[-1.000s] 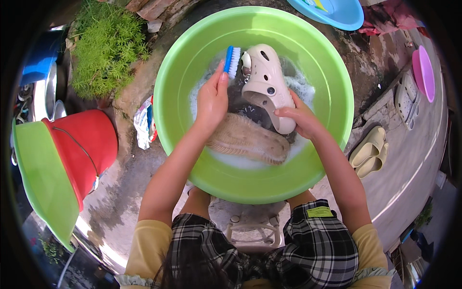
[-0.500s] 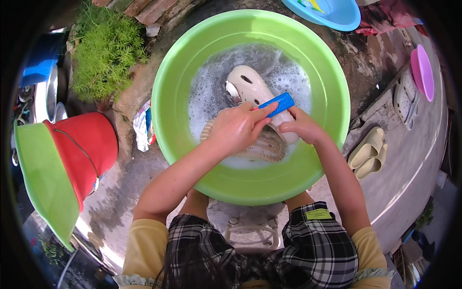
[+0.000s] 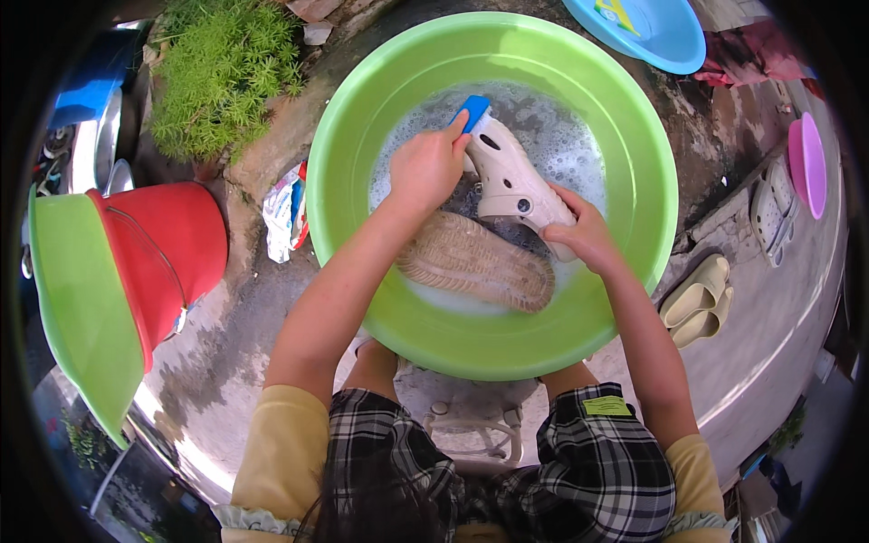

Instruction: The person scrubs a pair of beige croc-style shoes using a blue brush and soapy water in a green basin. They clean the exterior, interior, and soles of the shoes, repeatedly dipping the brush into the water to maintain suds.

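A pale, off-white clog with side holes and a round strap button is held tilted above soapy water in a large green basin. My right hand grips its near end, thumb over the surface. In my left hand is a blue-backed scrub brush, fingers closed round it; it rests against the clog's far end, its bristles mostly hidden. Just below my left wrist, a second clog lies sole up in the suds, its ridged tread brownish.
A red bucket and a green basin lie tipped at the left, near a crumpled packet. Plants grow behind them. At the right are beige slippers, clogs and a pink basin; a blue basin stands far right.
The brush in my left hand has moved away from me, from the held clog's near part to its far end. The held clog has turned, showing its strap; the sole-up clog is more exposed.
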The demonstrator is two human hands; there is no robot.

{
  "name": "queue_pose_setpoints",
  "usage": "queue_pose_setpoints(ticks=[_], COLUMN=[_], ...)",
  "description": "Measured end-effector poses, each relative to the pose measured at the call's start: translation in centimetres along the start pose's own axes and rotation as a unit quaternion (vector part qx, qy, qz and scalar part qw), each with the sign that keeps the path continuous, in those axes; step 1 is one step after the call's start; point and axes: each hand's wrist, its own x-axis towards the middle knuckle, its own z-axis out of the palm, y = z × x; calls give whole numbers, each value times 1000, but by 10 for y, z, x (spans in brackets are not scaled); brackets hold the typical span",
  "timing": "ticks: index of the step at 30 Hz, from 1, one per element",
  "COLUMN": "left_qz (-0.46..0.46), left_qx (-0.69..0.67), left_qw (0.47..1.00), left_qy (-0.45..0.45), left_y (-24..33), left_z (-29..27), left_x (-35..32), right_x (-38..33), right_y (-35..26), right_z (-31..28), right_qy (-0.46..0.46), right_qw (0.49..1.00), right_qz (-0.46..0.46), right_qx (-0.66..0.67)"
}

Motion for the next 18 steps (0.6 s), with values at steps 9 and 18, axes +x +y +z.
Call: queue_pose_setpoints(ticks=[9, 18], left_qz=[-50, 27], left_qx=[-15, -40], left_qw=[998, 998], left_qy=[-21, 37], left_y=[-20, -7], left_z=[0, 6], left_x=[9, -13], right_x=[1, 7], right_y=[-13, -6], right_z=[6, 2], right_qy=[8, -3], right_qw=[997, 996], right_qz=[69, 77], right_qx=[29, 50])
